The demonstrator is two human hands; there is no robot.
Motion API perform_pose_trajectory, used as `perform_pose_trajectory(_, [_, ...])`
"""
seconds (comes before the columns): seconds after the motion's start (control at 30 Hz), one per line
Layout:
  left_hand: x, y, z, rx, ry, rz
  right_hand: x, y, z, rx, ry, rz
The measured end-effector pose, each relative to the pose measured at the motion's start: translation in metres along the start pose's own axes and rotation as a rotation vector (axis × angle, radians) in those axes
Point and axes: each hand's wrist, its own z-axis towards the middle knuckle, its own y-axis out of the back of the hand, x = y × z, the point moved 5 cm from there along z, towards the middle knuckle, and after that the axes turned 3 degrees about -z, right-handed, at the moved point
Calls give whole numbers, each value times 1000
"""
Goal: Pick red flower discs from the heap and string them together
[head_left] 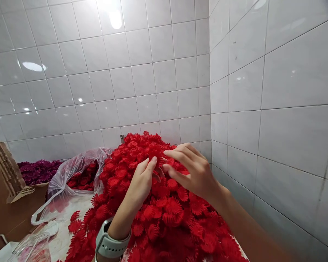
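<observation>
Left hand [140, 183] and right hand [194, 171] pinch one frilled flower head [156, 154] atop the ruffled red heap [169, 213]; crinkled clear bag [71, 174] and purple blooms [38, 170] lie leftward.

No lettering, label, brand or number can be read anywhere: not on the wall tiles, the plastic bag or the cardboard at left.

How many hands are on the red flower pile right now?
2. The left hand, with a watch on its wrist, touches the red flower pile near its top; the right hand reaches in beside it. No other hands show.
</observation>
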Motion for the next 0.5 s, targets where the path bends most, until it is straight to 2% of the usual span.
perform_pose_trajectory(0.1, [-4,-1,0,7,-65,76,-9,7,1,-57,-214,138])
perform_pose_trajectory(0.2, [-4,-2,0,26,-76,158,-18,9,-2,-45,-455,259])
perform_pose_trajectory(0.27, [-3,-3,-1,54,-61,164,-21,6,-4,22,-574,396])
perform_pose_trajectory(0.37, [0,-4,-2,119,-41,115,-19,-5,-6,198,-656,641])
perform_pose_trajectory(0.5, [1,-6,-4,225,-25,140,-22,-14,-11,358,-835,752])
